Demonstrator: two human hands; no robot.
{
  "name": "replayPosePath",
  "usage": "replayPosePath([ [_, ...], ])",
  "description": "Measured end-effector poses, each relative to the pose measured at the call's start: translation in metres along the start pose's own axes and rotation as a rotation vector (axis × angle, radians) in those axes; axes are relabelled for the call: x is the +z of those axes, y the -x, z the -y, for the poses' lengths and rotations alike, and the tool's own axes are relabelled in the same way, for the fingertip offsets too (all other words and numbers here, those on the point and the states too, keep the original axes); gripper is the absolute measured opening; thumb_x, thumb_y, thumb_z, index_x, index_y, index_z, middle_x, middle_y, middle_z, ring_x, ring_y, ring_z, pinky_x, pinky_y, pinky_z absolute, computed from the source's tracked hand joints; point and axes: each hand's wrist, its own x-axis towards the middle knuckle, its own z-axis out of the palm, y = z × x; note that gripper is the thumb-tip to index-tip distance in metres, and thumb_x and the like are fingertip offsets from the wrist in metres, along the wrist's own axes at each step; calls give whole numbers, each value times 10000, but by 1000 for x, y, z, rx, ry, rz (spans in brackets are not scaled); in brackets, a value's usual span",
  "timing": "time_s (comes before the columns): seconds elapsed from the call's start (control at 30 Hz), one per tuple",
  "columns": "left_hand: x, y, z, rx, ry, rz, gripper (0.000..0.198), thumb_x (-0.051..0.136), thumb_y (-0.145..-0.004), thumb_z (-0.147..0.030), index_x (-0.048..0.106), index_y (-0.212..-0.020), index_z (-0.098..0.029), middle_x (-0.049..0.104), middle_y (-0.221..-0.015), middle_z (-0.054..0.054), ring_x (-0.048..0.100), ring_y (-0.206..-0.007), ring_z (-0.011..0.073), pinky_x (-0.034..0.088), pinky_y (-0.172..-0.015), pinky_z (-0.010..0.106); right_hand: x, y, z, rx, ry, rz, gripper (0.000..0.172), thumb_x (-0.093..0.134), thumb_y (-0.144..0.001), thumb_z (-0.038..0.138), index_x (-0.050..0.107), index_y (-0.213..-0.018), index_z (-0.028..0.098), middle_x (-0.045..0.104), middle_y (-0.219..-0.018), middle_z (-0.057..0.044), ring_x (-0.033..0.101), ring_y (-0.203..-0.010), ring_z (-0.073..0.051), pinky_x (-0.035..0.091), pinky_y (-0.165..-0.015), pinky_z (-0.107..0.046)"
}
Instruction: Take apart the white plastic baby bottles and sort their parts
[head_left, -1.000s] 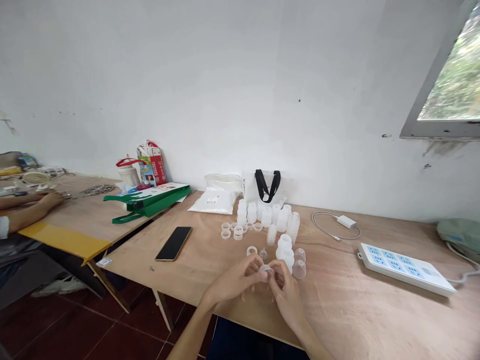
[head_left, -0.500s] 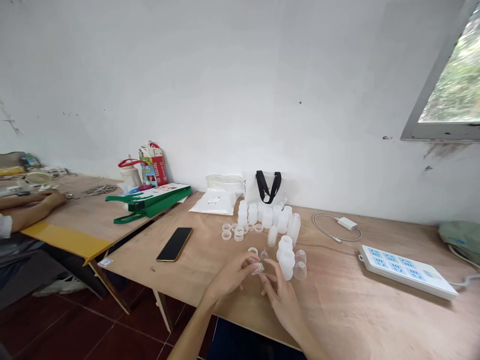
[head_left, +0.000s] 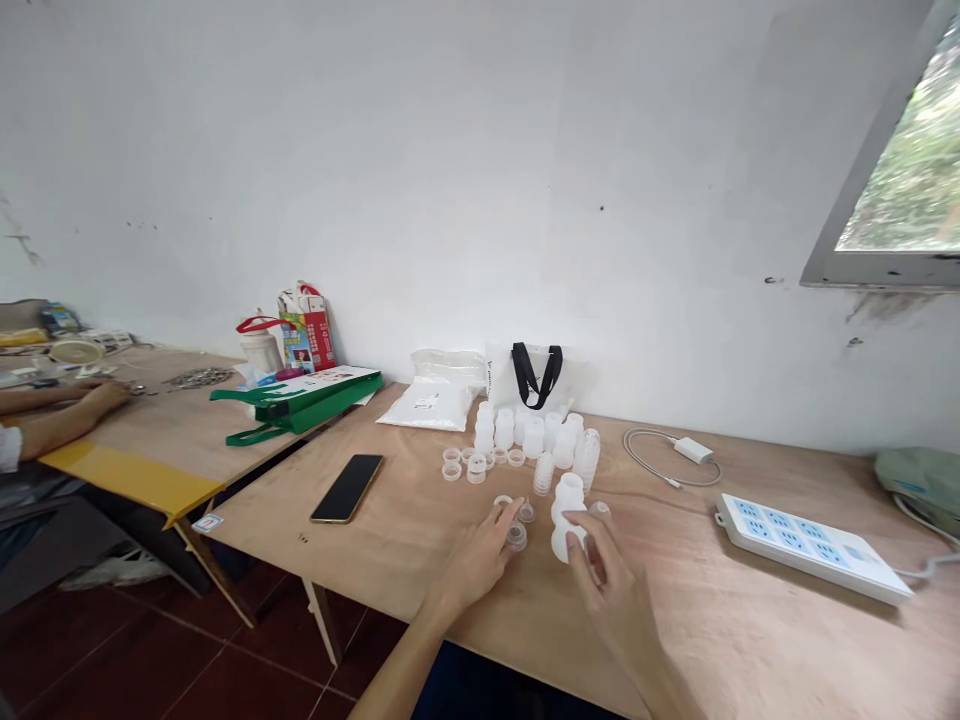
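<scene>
My left hand [head_left: 480, 560] lies low over the table with its fingers stretched out. Its fingertips are beside a white ring [head_left: 503, 502], a small clear teat-like piece [head_left: 526, 511] and a translucent ring-shaped piece [head_left: 516, 536]; whether they touch is unclear. My right hand [head_left: 615, 575] is at a pair of stacked or close-set white wavy-sided bottles [head_left: 568, 510], thumb and index finger apart. One clear dome cap [head_left: 601, 510] shows behind its knuckles. A second cap is hidden by the hand, and I see nothing held.
Several white bottles [head_left: 533, 437], loose rings [head_left: 451, 471], stacked rings [head_left: 543, 474] and stacked clear caps [head_left: 587, 458] stand farther back. A phone [head_left: 347, 488] lies left, a power strip [head_left: 814, 545] right. A co-worker's hand [head_left: 109, 395] rests on the neighbouring table.
My left hand has let go of the translucent piece, which now lies on the table. My right hand has moved right from it to the bottles and caps.
</scene>
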Motion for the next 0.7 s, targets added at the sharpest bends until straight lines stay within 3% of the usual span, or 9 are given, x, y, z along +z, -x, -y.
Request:
replayPosePath([
  [0.13,-1,-1,-2,-37,-13,-10,528,555,-939,-296,427,-1452,-310,518,-1418,87,566,-1217,283,423,-1012,384,-11,-13,-14,45,128,-54,366,439,-973,473,604,-1236,278,601,-1248,-93,632,-754,-175,534,-619,-303],
  [0.23,-2,-2,-3,-18,-50,4,293,543,-939,-277,574,-1230,-265,603,-1240,61,604,-1084,243,439,-908,324,-11,-16,-23,50,183,34,388,479,-957,508,573,-1277,311,557,-1330,-76,660,-813,-179,544,-618,-303],
  [0.37,-5,-1,-5,-9,-78,-2,133,581,-895,-255,580,-1024,-221,631,-1071,30,605,-930,206,416,-787,280,-5,-14,-29,22,197,155,305,512,-951,492,619,-1181,322,573,-1316,-59,657,-749,-166,559,-627,-325],
  [0.53,-16,0,-14,-69,17,31,206,595,-890,-323,553,-1063,-219,652,-966,4,600,-850,188,418,-774,286,-1,-14,-34,43,157,162,267,514,-940,454,610,-1141,307,548,-1359,-74,636,-663,-146,552,-577,-332],
  [0.6,-21,1,-19,-73,133,-18,259,579,-904,-361,535,-1119,-222,665,-1027,11,606,-893,186,438,-810,292,0,-14,-37,72,123,153,296,508,-935,447,578,-1184,303,544,-1356,-89,641,-664,-152,545,-572,-334],
  [0.7,-27,2,-27,-57,258,-131,263,576,-908,-385,547,-1110,-219,671,-1102,35,608,-973,196,459,-860,305,3,-13,-42,129,75,190,374,495,-938,444,520,-1278,289,627,-1143,-75,642,-658,-170,530,-572,-325],
])
